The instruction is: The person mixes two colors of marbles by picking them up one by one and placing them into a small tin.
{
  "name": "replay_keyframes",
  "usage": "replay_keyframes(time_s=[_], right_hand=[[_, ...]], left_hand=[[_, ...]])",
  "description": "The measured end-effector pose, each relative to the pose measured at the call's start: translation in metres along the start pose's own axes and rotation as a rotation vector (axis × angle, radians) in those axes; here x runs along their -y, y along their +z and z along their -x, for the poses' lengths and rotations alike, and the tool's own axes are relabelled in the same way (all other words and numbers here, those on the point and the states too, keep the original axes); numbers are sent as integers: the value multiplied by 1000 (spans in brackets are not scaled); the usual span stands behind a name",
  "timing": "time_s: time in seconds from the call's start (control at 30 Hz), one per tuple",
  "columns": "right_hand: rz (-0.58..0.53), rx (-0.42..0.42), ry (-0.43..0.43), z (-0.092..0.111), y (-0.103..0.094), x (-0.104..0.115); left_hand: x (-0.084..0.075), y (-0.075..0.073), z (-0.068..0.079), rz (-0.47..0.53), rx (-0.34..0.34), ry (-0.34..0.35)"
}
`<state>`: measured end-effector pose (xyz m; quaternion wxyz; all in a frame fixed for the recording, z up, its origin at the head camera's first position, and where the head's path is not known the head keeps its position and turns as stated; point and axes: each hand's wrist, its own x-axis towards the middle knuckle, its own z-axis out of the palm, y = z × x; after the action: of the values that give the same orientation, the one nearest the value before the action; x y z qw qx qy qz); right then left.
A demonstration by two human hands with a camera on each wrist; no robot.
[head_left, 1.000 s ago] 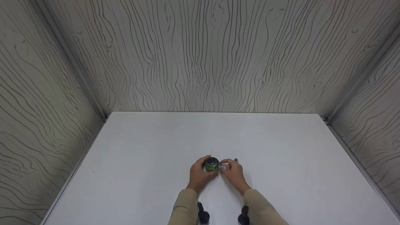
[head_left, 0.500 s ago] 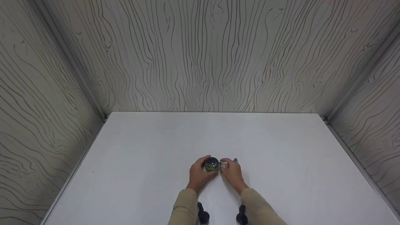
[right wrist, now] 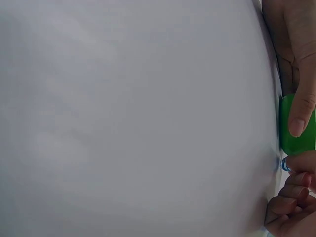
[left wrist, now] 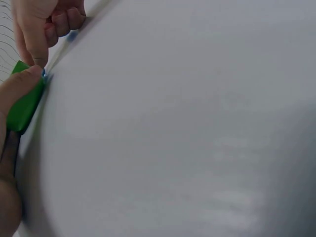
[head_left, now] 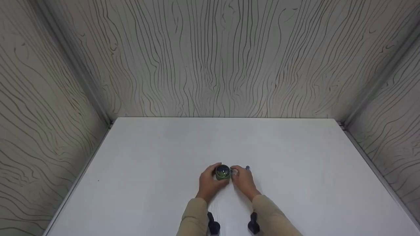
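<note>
My left hand (head_left: 209,184) curls round a small green cup (head_left: 223,171) standing on the white table; its round top looks dark and shiny. In the left wrist view the cup's green side (left wrist: 25,106) shows beside the thumb. Just right of the cup, my right hand (head_left: 244,182) pinches a small clear blue thing (right wrist: 285,164) between thumb and index finger. The fingertips cover most of it, so its kind cannot be told. Another small blue bit (head_left: 247,167) shows just beyond the right knuckles; whether the two are joined is hidden.
The white table (head_left: 147,157) reaches back to a wall (head_left: 210,59) with a wood-grain pattern, with side walls left and right. A tiny dark speck (head_left: 98,180) lies on the left. Black wrist devices (head_left: 214,226) sit by both sleeves.
My right hand and sleeve have shifted slightly left, and its fingertips have closed in round the small blue thing. The left hand and the green cup have stayed in place.
</note>
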<state>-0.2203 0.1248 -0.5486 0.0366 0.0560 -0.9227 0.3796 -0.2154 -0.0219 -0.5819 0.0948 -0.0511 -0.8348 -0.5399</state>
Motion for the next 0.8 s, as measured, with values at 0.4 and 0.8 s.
replay_keyframes(time_s=[0.4,0.8], right_hand=[[32,7,-39,-3,0,2],[69,-21,-29,-5,1,2]], left_hand=[[-2,-2,0,-27,-5,16],[-3,-3,1,12,28,-32]])
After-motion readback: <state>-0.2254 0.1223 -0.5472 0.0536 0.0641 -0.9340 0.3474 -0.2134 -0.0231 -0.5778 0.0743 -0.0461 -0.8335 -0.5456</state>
